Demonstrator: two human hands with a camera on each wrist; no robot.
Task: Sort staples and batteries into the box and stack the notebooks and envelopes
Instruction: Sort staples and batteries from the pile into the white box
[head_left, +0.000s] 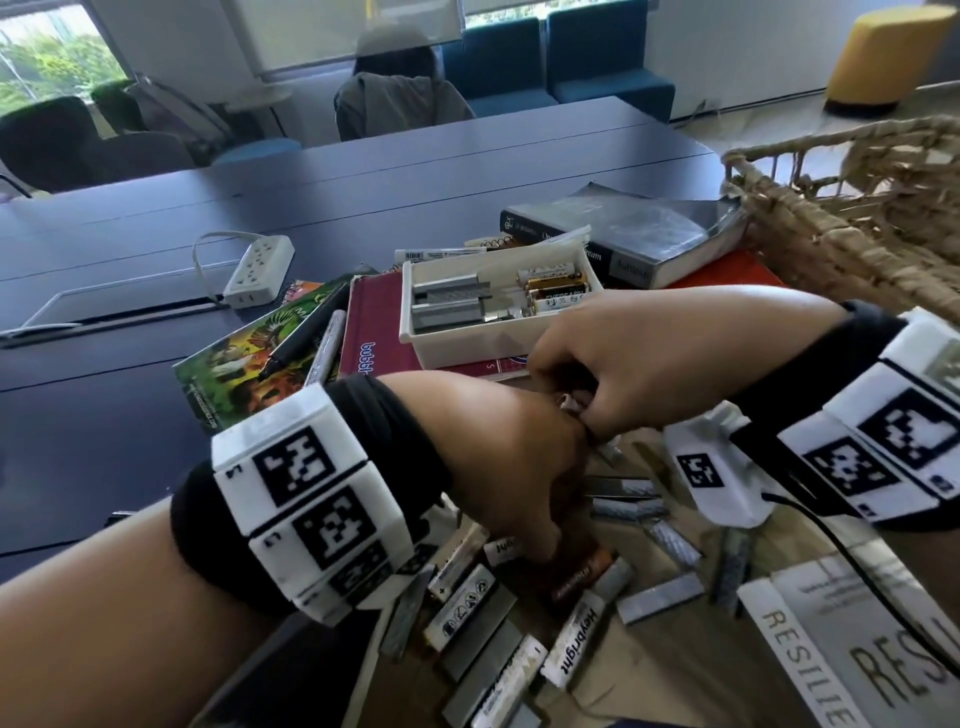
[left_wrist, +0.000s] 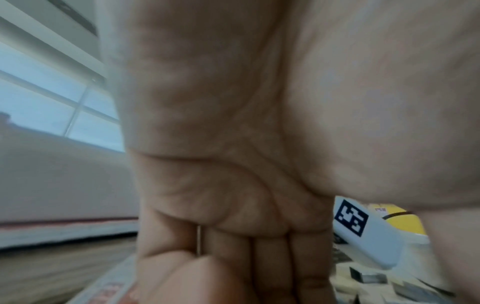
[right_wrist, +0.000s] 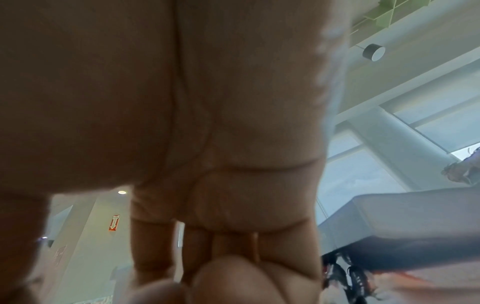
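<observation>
We read "Heybright" on a white battery (head_left: 576, 642) lying among the loose pieces nearest us. The same lettering, partly hidden, shows on another white battery (head_left: 503, 548) beside the fingers. On the grey book (head_left: 852, 654) at the lower right, "RESILIE" runs along the spine and large letters "RES" start on the cover, both cut off by the edge. The maroon notebook (head_left: 371, 332) under the white box carries pale blue "bobbl", the rest covered. In the right wrist view a red sign (right_wrist: 114, 222) on the wall bears a white arrow. Other print is too blurred to read.
</observation>
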